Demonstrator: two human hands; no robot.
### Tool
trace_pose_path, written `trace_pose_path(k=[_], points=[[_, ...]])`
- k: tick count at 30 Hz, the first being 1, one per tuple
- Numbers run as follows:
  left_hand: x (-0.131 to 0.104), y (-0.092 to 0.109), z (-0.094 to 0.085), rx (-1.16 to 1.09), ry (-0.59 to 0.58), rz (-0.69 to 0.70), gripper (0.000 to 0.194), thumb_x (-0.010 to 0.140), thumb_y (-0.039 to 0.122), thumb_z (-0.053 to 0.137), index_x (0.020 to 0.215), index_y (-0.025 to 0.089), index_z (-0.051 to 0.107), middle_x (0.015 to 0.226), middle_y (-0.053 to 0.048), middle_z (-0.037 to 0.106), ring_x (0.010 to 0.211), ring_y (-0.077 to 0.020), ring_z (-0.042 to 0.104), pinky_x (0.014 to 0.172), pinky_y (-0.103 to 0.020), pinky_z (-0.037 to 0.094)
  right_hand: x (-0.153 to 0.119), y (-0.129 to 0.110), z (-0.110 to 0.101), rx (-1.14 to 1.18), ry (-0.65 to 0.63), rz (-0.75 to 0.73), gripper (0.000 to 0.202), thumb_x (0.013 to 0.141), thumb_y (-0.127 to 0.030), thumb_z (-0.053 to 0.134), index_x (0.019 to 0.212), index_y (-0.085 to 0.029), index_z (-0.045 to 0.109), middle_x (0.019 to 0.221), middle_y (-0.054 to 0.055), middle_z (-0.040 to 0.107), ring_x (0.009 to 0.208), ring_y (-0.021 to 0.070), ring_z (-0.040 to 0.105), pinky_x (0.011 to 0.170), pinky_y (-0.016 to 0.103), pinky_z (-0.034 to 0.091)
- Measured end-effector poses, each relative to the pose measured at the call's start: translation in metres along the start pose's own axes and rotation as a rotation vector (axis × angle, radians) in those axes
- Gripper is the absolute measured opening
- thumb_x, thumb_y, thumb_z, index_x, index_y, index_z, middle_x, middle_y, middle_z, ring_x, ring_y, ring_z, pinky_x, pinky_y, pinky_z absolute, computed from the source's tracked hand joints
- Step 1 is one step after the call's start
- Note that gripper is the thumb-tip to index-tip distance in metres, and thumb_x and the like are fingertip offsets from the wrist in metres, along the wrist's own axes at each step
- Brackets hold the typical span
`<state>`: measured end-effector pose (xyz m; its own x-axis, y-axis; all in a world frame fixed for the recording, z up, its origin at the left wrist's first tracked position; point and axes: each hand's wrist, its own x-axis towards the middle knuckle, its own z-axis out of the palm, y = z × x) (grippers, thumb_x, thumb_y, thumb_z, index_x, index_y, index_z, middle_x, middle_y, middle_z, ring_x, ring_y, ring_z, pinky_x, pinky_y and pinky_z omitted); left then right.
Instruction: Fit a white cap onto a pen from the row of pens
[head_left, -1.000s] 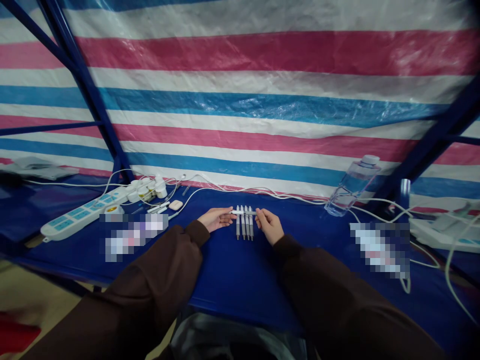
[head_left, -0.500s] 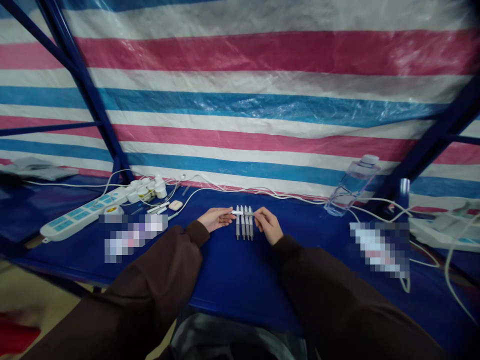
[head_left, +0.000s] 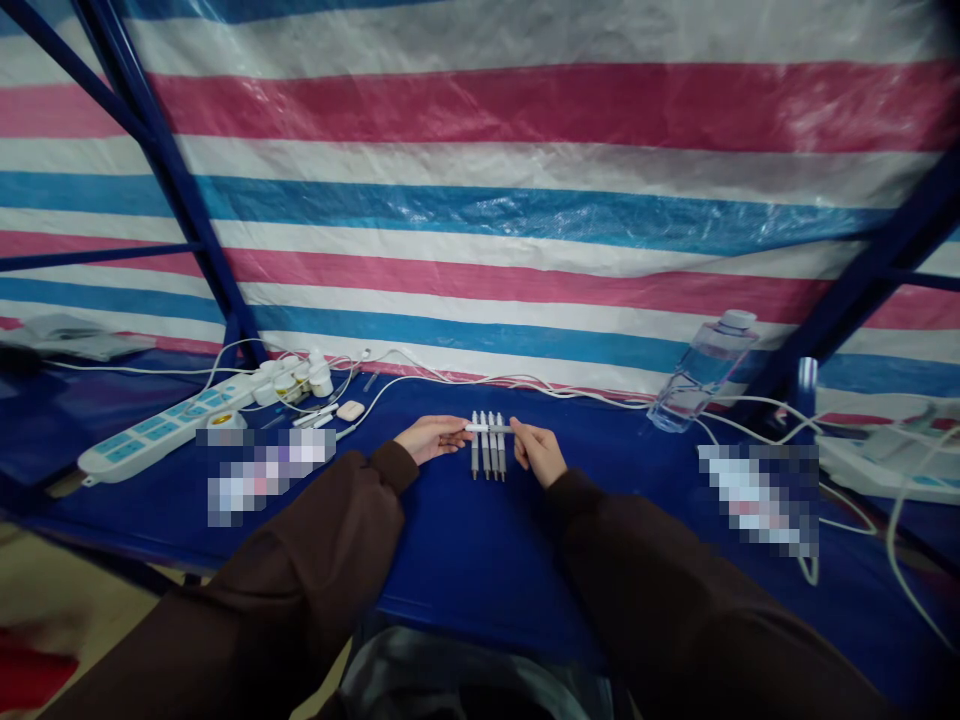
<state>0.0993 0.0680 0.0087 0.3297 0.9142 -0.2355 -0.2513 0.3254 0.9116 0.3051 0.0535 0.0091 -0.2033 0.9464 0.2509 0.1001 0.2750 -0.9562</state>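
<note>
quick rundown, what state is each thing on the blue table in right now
left hand: pinching one end of the white pen.
right hand: pinching the other end.
white pen held crosswise: level, above the row.
four grey-white pens in a row: flat, side by side.
clear plastic water bottle: capped, leaning towards the striped tarp.
white power strip: flat, white plugs at its far end.
small white earbud case: closed.

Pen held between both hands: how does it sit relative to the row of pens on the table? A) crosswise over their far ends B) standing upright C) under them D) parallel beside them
A: the held pen spans left hand to right hand, crossing the far ends of the row of pens.
</note>
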Motion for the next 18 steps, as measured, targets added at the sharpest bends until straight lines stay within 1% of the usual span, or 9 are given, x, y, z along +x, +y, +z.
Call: trace_pose_path(k=[2, 4, 6, 7, 9, 11, 13, 16, 18], points=[[-0.0002, -0.0001, -0.0004, 0.015, -0.008, 0.003, 0.025, 0.067, 0.023, 0.071, 0.088, 0.01, 0.066, 0.079, -0.01, 0.07, 0.061, -0.0092, 0.061, 0.061, -0.02, 0.047, 0.0008, -0.0006, 0.0, 0.028, 0.001, 0.02, 0.051, 0.077, -0.055, 0.047, 0.042, -0.021, 0.034, 0.033, -0.004, 0.037, 0.032, 0.007, 0.033, 0.038, 0.023, 0.027], [-0.0004, -0.0001, -0.0005, 0.031, -0.011, 0.005, 0.027, 0.067, 0.024, 0.071, 0.089, 0.011, 0.066, 0.081, -0.01, 0.07, 0.061, -0.0089, 0.061, 0.062, -0.02, 0.047, 0.0017, -0.0011, -0.0004, 0.076, -0.01, 0.029, 0.045, 0.074, -0.055, 0.052, 0.049, -0.02, 0.042, 0.039, -0.004, 0.045, 0.033, 0.007, 0.036, 0.037, 0.022, 0.027], [-0.0007, 0.0001, -0.0001, 0.058, -0.013, 0.015, 0.028, 0.066, 0.025, 0.072, 0.09, 0.011, 0.066, 0.083, -0.01, 0.07, 0.062, -0.0088, 0.061, 0.062, -0.02, 0.047, 0.0027, -0.0004, -0.001, 0.111, -0.021, 0.033, 0.04, 0.07, -0.055, 0.056, 0.054, -0.02, 0.045, 0.043, -0.005, 0.047, 0.034, 0.007, 0.038, 0.036, 0.021, 0.026], [-0.0011, 0.0003, 0.0004, 0.077, -0.018, 0.025, 0.029, 0.066, 0.025, 0.072, 0.09, 0.011, 0.066, 0.083, -0.011, 0.07, 0.062, -0.009, 0.061, 0.062, -0.02, 0.047, 0.0032, 0.0006, -0.0013, 0.113, -0.025, 0.033, 0.041, 0.07, -0.055, 0.057, 0.053, -0.02, 0.045, 0.042, -0.005, 0.046, 0.034, 0.0068, 0.038, 0.036, 0.021, 0.026], [-0.0024, 0.0013, 0.0021, 0.127, -0.031, 0.063, 0.031, 0.065, 0.025, 0.073, 0.091, 0.01, 0.065, 0.083, -0.011, 0.07, 0.064, -0.0096, 0.062, 0.064, -0.021, 0.046, 0.0044, 0.0036, -0.0016, 0.091, -0.031, 0.049, 0.046, 0.072, -0.055, 0.054, 0.046, -0.019, 0.042, 0.035, -0.005, 0.041, 0.032, 0.0064, 0.036, 0.036, 0.021, 0.027], [-0.0041, 0.0026, 0.0045, 0.186, -0.04, 0.113, 0.033, 0.064, 0.025, 0.073, 0.091, 0.009, 0.065, 0.083, -0.011, 0.07, 0.066, -0.0105, 0.062, 0.066, -0.023, 0.046, 0.0057, 0.0067, -0.0017, 0.073, -0.024, 0.087, 0.055, 0.075, -0.056, 0.05, 0.037, -0.02, 0.035, 0.028, -0.004, 0.033, 0.028, 0.0062, 0.033, 0.036, 0.022, 0.027], [-0.0057, 0.0037, 0.0067, 0.235, -0.036, 0.158, 0.034, 0.062, 0.026, 0.074, 0.091, 0.009, 0.065, 0.083, -0.011, 0.07, 0.066, -0.0111, 0.063, 0.066, -0.023, 0.046, 0.007, 0.0082, -0.0018, 0.077, -0.006, 0.133, 0.057, 0.075, -0.057, 0.049, 0.034, -0.02, 0.032, 0.025, -0.004, 0.031, 0.027, 0.0064, 0.032, 0.035, 0.023, 0.027], [-0.0061, 0.0038, 0.0081, 0.276, -0.015, 0.203, 0.037, 0.061, 0.026, 0.075, 0.092, 0.009, 0.065, 0.083, -0.01, 0.07, 0.064, -0.0117, 0.063, 0.068, -0.026, 0.048, 0.0086, 0.0075, -0.0027, 0.122, 0.002, 0.159, 0.046, 0.071, -0.056, 0.055, 0.046, -0.018, 0.045, 0.036, -0.003, 0.045, 0.03, 0.007, 0.038, 0.033, 0.021, 0.025], [-0.0052, 0.0026, 0.0074, 0.297, -0.009, 0.217, 0.037, 0.06, 0.026, 0.074, 0.093, 0.01, 0.066, 0.083, -0.01, 0.07, 0.066, -0.0129, 0.064, 0.07, -0.028, 0.049, 0.0093, 0.0068, -0.0035, 0.145, -0.019, 0.145, 0.04, 0.067, -0.054, 0.06, 0.054, -0.019, 0.049, 0.043, -0.003, 0.05, 0.033, 0.0073, 0.041, 0.032, 0.02, 0.023]])
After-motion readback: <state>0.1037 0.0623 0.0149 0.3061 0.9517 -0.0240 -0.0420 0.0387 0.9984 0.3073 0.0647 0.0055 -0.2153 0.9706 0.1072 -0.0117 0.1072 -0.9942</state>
